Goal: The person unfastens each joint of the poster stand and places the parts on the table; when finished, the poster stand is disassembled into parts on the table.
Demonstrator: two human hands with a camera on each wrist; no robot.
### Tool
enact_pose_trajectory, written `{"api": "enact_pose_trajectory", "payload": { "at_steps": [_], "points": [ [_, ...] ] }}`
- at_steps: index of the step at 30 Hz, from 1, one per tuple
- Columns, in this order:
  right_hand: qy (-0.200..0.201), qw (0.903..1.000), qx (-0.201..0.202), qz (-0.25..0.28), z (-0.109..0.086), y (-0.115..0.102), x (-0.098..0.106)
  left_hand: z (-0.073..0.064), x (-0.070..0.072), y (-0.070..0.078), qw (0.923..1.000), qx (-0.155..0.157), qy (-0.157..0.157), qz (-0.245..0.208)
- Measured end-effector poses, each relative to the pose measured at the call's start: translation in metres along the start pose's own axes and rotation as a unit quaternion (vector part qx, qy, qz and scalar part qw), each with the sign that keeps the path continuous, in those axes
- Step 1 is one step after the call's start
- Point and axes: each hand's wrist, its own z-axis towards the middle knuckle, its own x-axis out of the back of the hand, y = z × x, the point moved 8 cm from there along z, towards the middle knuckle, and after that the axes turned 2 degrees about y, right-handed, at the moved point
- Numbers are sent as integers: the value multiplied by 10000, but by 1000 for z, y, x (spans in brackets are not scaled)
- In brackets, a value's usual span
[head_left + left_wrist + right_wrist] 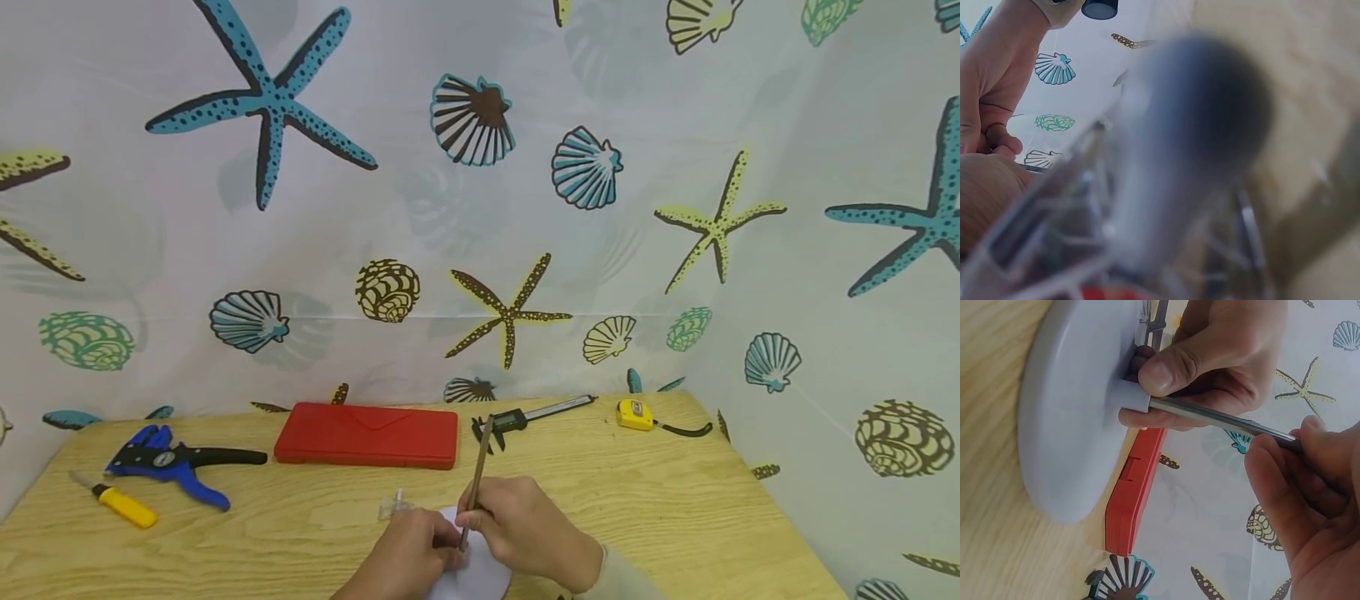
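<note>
A: Quick, where's the rod (1210, 414) rn?

B: Near side of the table (660, 508), standing up from the collar (1130, 396) of that white base (1069, 431). Can't tell how deep it sits.

A: And the grip?

B: Both hands busy. R hand (528, 529) pinches the rod partway up, thumb vs. fingers. L hand (405, 558) pinches the collar, right where the rod meets it.

A: Heavy, d'you think?

B: Rod's prob. light. Stiff for sure, metal by the shine, so poss. a bit slippery. Base looks like smooth, hard plastic; it's wide, so prob. steady when flat. Wt. of it, no idea.

A: Where'd you take hold?

B: Rod: abt. mid-length, thumb + a couple of fingers, so you can govern the tilt. Base: by the collar, like now, or flat on the rim. I'd not lever sideways tho; collar's narrow & might crack.

A: Anything close by?

B: Small clear piece (390, 507) just beyond the L hand. Red case (367, 435) farther back, caliper (512, 420) to the right of it.
</note>
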Motion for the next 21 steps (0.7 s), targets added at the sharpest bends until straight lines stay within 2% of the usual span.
{"api": "enact_pose_trajectory", "payload": {
  "at_steps": [5, 10, 16, 21],
  "points": [
    [12, 9999, -95, 131, 1, 2, 1, 1, 0, 0, 9999, 148, -53, 12],
    [-54, 9999, -148, -11, 1, 0, 2, 0, 0, 2, 10000, 19, -12, 43],
    [-8, 9991, -386, 171, 1, 4, 3, 1, -1, 1, 9999, 104, -94, 52],
    [-22, 9999, -107, -90, 1, -2, 2, 0, -2, -1, 9999, 81, -61, 41]
  ]
}}
